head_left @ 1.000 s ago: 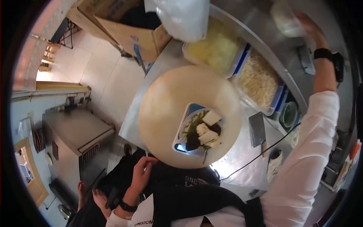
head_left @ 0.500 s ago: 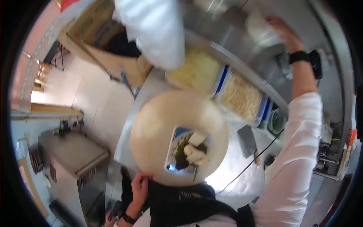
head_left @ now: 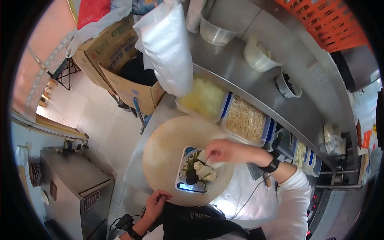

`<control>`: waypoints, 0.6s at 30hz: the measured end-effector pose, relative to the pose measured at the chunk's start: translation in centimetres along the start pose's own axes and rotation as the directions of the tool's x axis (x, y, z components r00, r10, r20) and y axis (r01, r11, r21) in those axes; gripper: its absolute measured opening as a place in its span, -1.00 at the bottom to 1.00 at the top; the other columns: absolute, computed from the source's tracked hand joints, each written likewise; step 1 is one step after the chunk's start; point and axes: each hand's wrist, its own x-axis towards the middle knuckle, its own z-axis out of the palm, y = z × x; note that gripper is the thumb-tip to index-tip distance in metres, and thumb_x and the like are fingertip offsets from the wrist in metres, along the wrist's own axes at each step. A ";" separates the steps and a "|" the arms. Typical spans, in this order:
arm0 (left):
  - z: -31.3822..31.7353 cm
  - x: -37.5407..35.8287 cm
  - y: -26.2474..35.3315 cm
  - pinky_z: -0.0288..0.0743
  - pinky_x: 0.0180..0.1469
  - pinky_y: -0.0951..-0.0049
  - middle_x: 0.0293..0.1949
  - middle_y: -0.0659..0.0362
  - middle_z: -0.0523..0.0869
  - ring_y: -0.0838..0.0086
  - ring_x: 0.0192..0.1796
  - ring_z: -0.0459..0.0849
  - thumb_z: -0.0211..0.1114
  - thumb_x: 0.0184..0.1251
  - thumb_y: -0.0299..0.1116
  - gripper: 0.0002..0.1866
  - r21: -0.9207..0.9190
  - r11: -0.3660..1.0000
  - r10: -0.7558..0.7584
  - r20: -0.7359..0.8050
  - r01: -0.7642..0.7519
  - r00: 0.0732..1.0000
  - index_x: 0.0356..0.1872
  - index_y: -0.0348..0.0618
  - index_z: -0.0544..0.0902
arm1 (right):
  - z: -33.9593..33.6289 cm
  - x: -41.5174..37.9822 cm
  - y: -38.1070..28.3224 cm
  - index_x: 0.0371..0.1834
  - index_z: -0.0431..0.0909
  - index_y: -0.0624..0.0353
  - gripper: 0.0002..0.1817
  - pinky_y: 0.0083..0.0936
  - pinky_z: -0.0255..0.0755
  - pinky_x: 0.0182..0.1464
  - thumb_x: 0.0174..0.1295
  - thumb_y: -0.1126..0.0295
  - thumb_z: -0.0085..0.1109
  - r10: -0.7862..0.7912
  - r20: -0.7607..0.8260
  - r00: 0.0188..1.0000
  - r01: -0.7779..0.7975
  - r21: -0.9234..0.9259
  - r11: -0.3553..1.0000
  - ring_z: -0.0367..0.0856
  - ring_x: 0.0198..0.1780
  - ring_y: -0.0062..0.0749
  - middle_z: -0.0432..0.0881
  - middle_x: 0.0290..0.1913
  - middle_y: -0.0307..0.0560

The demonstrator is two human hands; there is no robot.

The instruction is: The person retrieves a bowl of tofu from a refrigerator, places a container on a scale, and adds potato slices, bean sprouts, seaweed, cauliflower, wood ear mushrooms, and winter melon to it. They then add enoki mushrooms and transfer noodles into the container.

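On a round wooden chopping board (head_left: 164, 140) sits a small digital kitchen scale (head_left: 179, 176) with a lit display. Dark green leaves (head_left: 189, 164), a black clump (head_left: 191, 176) and pale white chunks of food (head_left: 205, 172) are heaped on it. My right hand (head_left: 226, 153) is over the scale's right side, its fingers closed on a pale white piece of food (head_left: 215, 163), partly hidden by the hand. By the board's near left edge, my left hand (head_left: 157, 203) rests with fingers loosely bent and nothing in them.
Behind the board stand tubs of yellowish shreds (head_left: 205, 96) and bean sprouts (head_left: 246, 120). A steel shelf (head_left: 236, 68) bears a white container (head_left: 258, 56) and a small bowl (head_left: 289, 84). A cleaver (head_left: 255, 172) lies right; a white plastic bag (head_left: 168, 48) hangs ahead.
My right hand has come down from the white container on the shelf to the scale, with a pale piece in it. My left hand stays near the board's edge. The view has shifted.
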 end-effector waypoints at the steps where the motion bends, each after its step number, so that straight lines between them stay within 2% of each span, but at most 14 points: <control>1: -0.1 0.0 0.1 0.42 -0.09 0.56 -0.32 0.15 0.63 0.54 -0.25 0.56 -0.06 0.28 -0.60 -0.84 -0.002 1.000 0.014 -0.006 -0.014 1.000 -0.30 -0.31 0.53 | -0.4 0.5 -0.1 -0.28 0.48 0.18 -0.87 -0.59 0.35 -0.20 0.14 0.41 0.14 -0.175 -0.036 0.984 0.164 -0.200 0.966 0.42 -0.32 -0.55 0.45 -0.39 -0.20; 2: -0.3 0.0 0.3 0.42 -0.09 0.56 -0.33 0.15 0.63 0.54 -0.25 0.56 -0.07 0.27 -0.61 -0.84 -0.028 1.000 0.007 0.002 -0.007 1.000 -0.30 -0.31 0.52 | -1.0 1.0 -0.3 -0.28 0.48 0.19 -0.85 -0.59 0.34 -0.21 0.14 0.39 0.15 -0.346 -0.039 0.938 0.304 -0.391 0.869 0.41 -0.33 -0.53 0.43 -0.39 -0.18; 4: -0.7 -0.1 0.0 0.42 -0.09 0.56 -0.33 0.14 0.63 0.54 -0.25 0.56 -0.07 0.26 -0.61 -0.84 -0.063 0.998 0.009 0.015 -0.008 1.000 -0.30 -0.32 0.52 | -6.1 2.7 -7.2 -0.25 0.48 0.20 -0.83 -0.57 0.34 -0.21 0.12 0.40 0.15 -0.027 -0.220 0.975 -0.055 -0.354 0.934 0.44 -0.28 -0.46 0.44 -0.34 -0.13; 5: -1.2 -0.1 -0.4 0.42 -0.09 0.56 -0.34 0.14 0.63 0.54 -0.25 0.56 -0.06 0.26 -0.61 -0.84 -0.071 0.997 -0.003 -0.014 0.002 1.000 -0.30 -0.31 0.52 | -9.5 4.4 -7.4 -0.22 0.48 0.20 -0.81 -0.55 0.34 -0.21 0.10 0.43 0.14 -0.275 -0.366 0.889 0.043 -0.531 0.846 0.45 -0.27 -0.43 0.44 -0.32 -0.10; 6: -1.6 0.2 -0.6 0.43 -0.09 0.56 -0.34 0.14 0.63 0.54 -0.25 0.56 -0.06 0.27 -0.61 -0.84 -0.080 0.997 -0.010 -0.043 0.006 0.999 -0.29 -0.31 0.52 | -12.7 6.1 -7.4 -0.19 0.48 0.19 -0.78 -0.54 0.34 -0.21 0.07 0.46 0.14 -0.526 -0.434 0.731 0.091 -0.703 0.706 0.45 -0.25 -0.40 0.45 -0.30 -0.08; 8: -2.2 0.0 -0.1 0.43 -0.09 0.56 -0.34 0.13 0.63 0.53 -0.25 0.56 -0.06 0.27 -0.61 -0.84 -0.093 0.996 0.009 -0.082 -0.016 0.997 -0.30 -0.31 0.52 | -17.7 8.6 -8.4 -0.12 0.46 0.19 -0.71 -0.47 0.36 -0.16 0.05 0.46 0.13 -0.418 -0.712 0.564 -0.178 -0.600 0.780 0.48 -0.14 -0.32 0.49 -0.23 -0.02; 10: -2.8 0.0 -0.6 0.44 -0.09 0.55 -0.34 0.12 0.63 0.53 -0.25 0.57 -0.06 0.27 -0.60 -0.84 -0.108 0.994 0.018 -0.131 -0.033 0.991 -0.30 -0.32 0.52 | -23.8 12.5 -3.5 -0.08 0.46 0.11 -0.67 -0.31 0.40 -0.08 0.04 0.36 0.14 -0.682 -0.657 0.322 -0.309 -0.754 0.580 0.51 -0.07 -0.14 0.51 -0.18 0.05; 11: -3.2 -0.2 -1.2 0.44 -0.09 0.55 -0.33 0.12 0.64 0.53 -0.24 0.57 -0.05 0.26 -0.60 -0.84 -0.141 0.988 0.039 -0.151 -0.060 0.988 -0.30 -0.32 0.53 | -24.7 13.0 -2.9 -0.08 0.46 0.11 -0.67 -0.31 0.40 -0.08 0.04 0.36 0.14 -0.695 -0.644 0.319 -0.299 -0.765 0.571 0.51 -0.07 -0.14 0.51 -0.18 0.05; 13: -3.8 0.0 -1.6 0.45 -0.09 0.55 -0.33 0.11 0.64 0.52 -0.24 0.58 -0.05 0.26 -0.60 -0.85 -0.173 0.981 0.054 -0.174 -0.084 0.983 -0.30 -0.33 0.53 | -25.1 13.3 -2.6 -0.14 0.50 0.10 -0.71 -0.31 0.41 -0.07 0.03 0.34 0.16 -0.264 -0.855 0.446 -0.547 -0.494 0.675 0.53 -0.06 -0.17 0.54 -0.23 -0.02; 17: -3.9 -0.4 -0.1 0.45 -0.12 0.54 -0.34 0.12 0.64 0.51 -0.26 0.58 -0.04 0.26 -0.58 -0.85 -0.189 0.981 0.005 -0.202 -0.044 0.979 -0.29 -0.32 0.52 | -19.9 10.3 -4.7 -0.26 0.55 0.09 -0.81 -0.32 0.42 -0.15 0.01 0.39 0.18 -0.285 -0.860 0.424 -0.568 -0.497 0.656 0.56 -0.17 -0.20 0.56 -0.36 -0.10; 18: -3.9 -0.1 1.0 0.44 -0.15 0.54 -0.35 0.13 0.64 0.51 -0.27 0.58 -0.03 0.25 -0.56 -0.86 -0.213 0.976 0.010 -0.201 -0.054 0.979 -0.28 -0.29 0.52 | -17.8 8.9 -5.4 -0.32 0.55 0.10 -0.85 -0.33 0.42 -0.19 0.00 0.42 0.18 -0.427 -0.797 0.428 -0.484 -0.601 0.636 0.55 -0.22 -0.21 0.56 -0.41 -0.14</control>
